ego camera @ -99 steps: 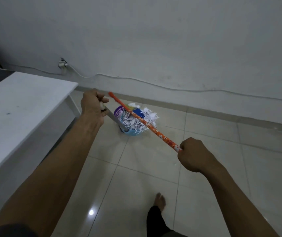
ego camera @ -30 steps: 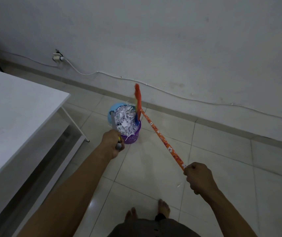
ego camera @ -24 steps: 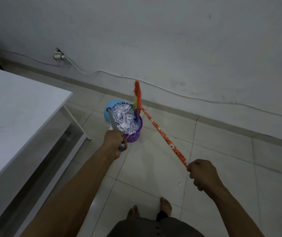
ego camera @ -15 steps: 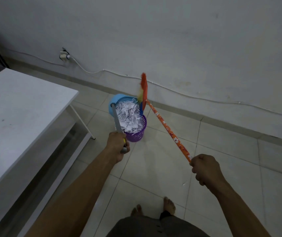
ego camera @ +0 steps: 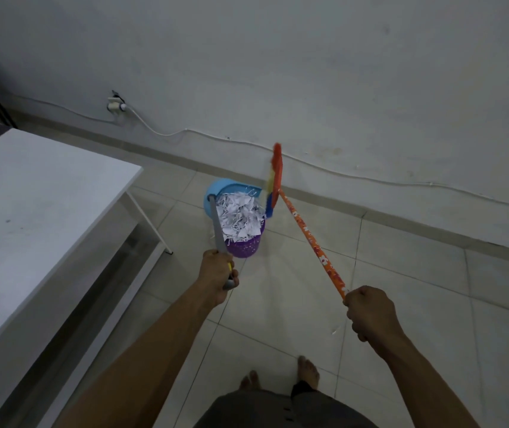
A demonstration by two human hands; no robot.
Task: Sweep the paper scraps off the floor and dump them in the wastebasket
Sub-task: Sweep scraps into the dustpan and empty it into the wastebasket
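Firmly, left hand (ego camera: 219, 270) grips dustpan (ego camera: 216, 189), right hand (ego camera: 370, 313) broom (ego camera: 311, 239), at heaped wastebasket (ego camera: 243, 248).

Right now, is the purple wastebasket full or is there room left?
Full: the wastebasket is heaped with white paper scraps mounded above its rim.

1. Left hand (ego camera: 219, 268), frame centre: fist curled round thin grey dustpan handle (ego camera: 217, 230), forearm stretched forward.
2. Right hand (ego camera: 370, 313), lower right: fist gripping end of orange flower-patterned broomstick (ego camera: 311, 239), arm extended.
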